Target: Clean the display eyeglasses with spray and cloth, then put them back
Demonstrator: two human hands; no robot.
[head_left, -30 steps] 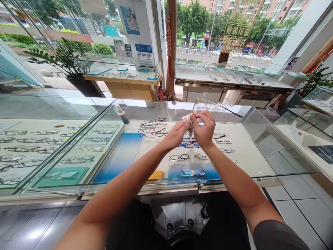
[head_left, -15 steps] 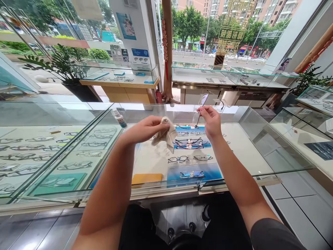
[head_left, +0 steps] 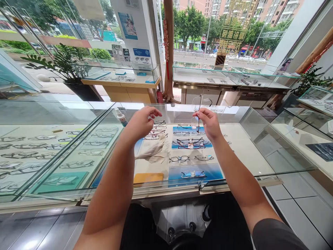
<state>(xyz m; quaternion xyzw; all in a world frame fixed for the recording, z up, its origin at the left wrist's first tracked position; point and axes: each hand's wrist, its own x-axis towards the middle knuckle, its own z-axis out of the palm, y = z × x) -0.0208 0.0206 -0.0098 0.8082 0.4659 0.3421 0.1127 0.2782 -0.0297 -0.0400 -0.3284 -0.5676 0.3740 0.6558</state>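
Glass counter (head_left: 244, 147) | one cloth (head_left: 153, 148), one bottle (head_left: 121, 117) | left fingers (head_left: 153, 110) part-open, empty | right fingers (head_left: 203, 113) pinch one eyeglass frame (head_left: 198, 122)

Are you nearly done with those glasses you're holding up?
The wiping looks done: the cloth lies on the glass counter, and the left hand is empty. The right hand holds the glasses up. Putting them down seems to be what's left; I can't tell if they're spotless.

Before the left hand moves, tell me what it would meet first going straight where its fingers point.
Left hand: probably the thin-rimmed eyeglasses with a dark temple arm, or the right hand pinching them. Depth is unclear, so it might pass in front or behind.
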